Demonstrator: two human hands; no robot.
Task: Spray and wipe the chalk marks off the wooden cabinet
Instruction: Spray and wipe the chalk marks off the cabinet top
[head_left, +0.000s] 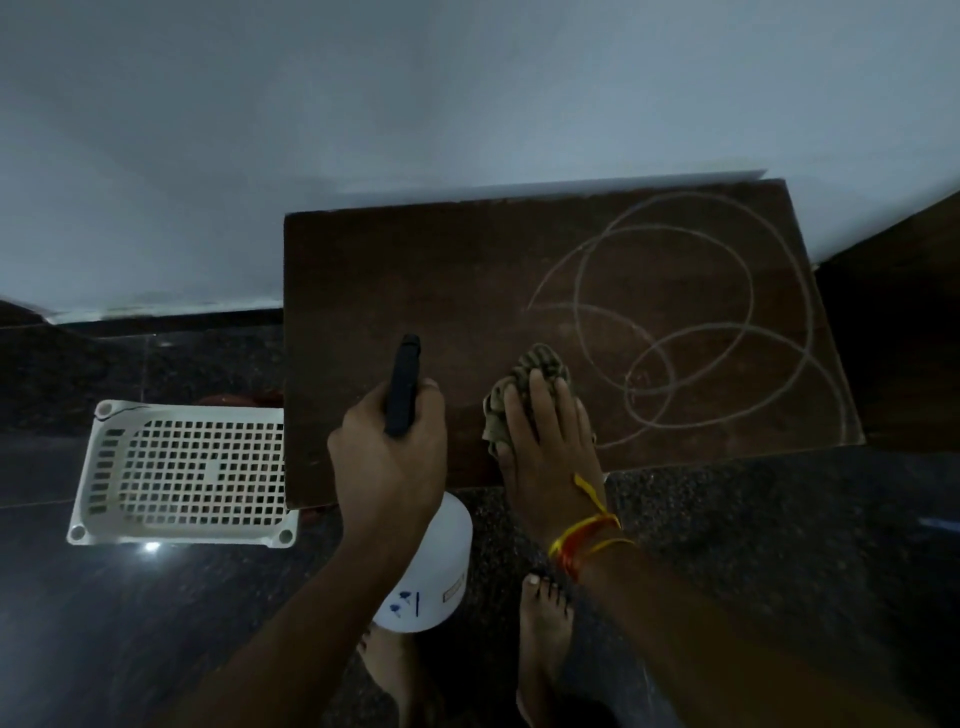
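Your cabinet top (415, 270) is dark, matt wood, dusted with pale chalk loops (691, 312). The rag (524, 379) looks like ribbed, crumpled cloth. The spray bottle (436, 566) is smooth white plastic, its black head (402, 384) matt. The floor (156, 623) is glossy speckled stone.

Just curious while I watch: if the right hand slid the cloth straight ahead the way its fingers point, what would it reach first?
Probably bare wood of the cabinet top, then the faint chalk arc just ahead. The right hand presses the cloth flat, left of most chalk loops.
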